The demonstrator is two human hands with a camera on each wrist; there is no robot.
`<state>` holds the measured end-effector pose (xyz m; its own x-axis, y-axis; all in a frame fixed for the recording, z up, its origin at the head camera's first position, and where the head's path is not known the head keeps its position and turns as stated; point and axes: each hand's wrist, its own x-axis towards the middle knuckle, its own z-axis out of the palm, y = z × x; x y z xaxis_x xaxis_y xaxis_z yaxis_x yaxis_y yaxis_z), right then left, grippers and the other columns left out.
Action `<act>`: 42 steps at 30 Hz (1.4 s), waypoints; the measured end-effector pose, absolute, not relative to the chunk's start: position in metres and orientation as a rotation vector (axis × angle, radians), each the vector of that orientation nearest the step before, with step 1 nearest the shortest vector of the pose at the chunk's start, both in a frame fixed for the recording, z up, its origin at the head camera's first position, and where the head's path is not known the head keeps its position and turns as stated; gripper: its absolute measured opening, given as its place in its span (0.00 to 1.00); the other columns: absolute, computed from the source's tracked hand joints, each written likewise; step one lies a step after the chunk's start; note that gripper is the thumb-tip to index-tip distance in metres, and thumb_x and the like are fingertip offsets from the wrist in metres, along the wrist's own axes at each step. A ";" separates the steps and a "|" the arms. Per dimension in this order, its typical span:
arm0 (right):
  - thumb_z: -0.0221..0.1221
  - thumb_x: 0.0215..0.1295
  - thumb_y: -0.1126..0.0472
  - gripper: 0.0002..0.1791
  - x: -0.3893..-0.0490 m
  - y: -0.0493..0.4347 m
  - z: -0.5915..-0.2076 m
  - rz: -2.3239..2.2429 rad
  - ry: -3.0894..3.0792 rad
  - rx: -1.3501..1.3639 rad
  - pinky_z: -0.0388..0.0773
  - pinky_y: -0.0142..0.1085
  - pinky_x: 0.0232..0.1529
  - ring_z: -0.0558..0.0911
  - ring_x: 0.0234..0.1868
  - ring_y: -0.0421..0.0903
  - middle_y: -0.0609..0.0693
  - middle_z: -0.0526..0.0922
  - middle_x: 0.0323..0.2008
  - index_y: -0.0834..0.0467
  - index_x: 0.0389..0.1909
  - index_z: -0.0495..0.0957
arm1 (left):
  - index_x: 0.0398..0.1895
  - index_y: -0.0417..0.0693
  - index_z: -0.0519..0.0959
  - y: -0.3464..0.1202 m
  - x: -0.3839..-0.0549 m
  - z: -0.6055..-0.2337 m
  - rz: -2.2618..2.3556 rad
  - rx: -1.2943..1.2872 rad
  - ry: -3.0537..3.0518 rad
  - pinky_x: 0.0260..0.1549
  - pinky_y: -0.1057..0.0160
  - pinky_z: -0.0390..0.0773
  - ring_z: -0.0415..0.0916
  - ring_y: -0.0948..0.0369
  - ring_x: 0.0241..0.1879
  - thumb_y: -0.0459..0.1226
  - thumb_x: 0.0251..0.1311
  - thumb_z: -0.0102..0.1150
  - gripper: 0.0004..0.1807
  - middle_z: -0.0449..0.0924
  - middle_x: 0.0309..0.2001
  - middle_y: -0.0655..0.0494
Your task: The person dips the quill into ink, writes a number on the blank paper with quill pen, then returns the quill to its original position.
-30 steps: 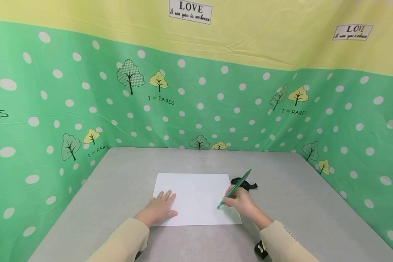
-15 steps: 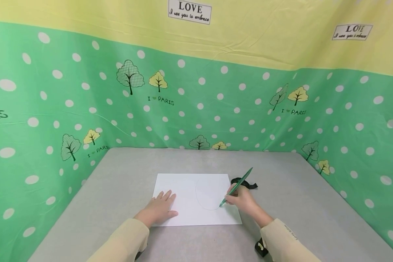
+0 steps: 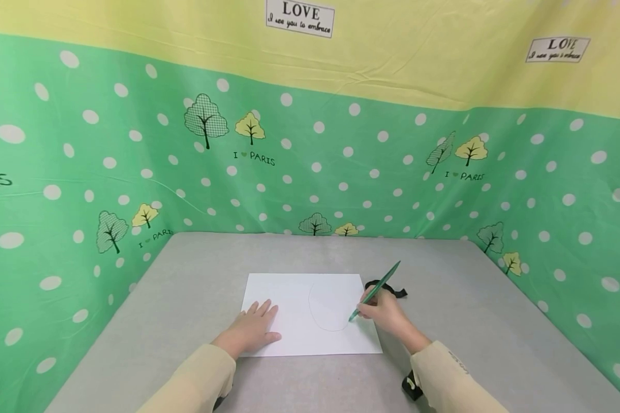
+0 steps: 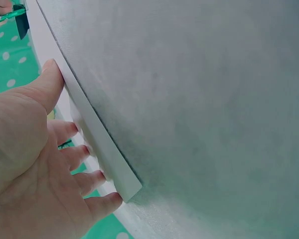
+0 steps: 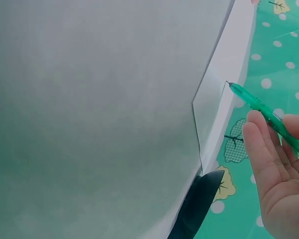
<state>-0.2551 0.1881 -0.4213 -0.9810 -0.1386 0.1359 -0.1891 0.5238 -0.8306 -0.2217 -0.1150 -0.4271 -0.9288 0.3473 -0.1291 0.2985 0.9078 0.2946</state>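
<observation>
A white sheet of paper point(image 3: 294, 341) lies flat on the grey table, with a thin curved line open at the top right drawn on its right half. My left hand point(image 3: 253, 328) rests on the paper's left side, fingers spread; the left wrist view shows the same hand point(image 4: 45, 144) along the paper's edge. Near the right edge, my right hand point(image 3: 384, 312) pinches a green pen point(image 3: 376, 290), its tip at the end of the line. In the right wrist view the pen point(image 5: 269, 115) slants between thumb and fingers, tip touching the paper point(image 5: 217, 99).
A black strap-like thing point(image 3: 399, 293) lies just beyond the right hand, partly hidden by it. Another small black object point(image 3: 411, 388) sits by the right sleeve. Green and yellow printed cloth point(image 3: 310, 160) hangs around the grey table point(image 3: 196, 258).
My right hand with the pen has moved slightly up and to the right, and the drawn line has grown along that way. The left hand stays in place.
</observation>
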 end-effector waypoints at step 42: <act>0.59 0.57 0.70 0.03 -0.273 0.189 -0.416 1.318 -2.764 0.169 0.78 0.35 0.26 0.80 0.25 0.44 0.49 0.79 0.21 0.63 0.29 0.74 | 0.64 0.36 0.62 -0.115 -0.221 -0.426 0.400 0.494 2.891 0.59 0.39 0.51 0.48 0.38 0.65 0.49 0.60 0.55 0.35 0.55 0.66 0.37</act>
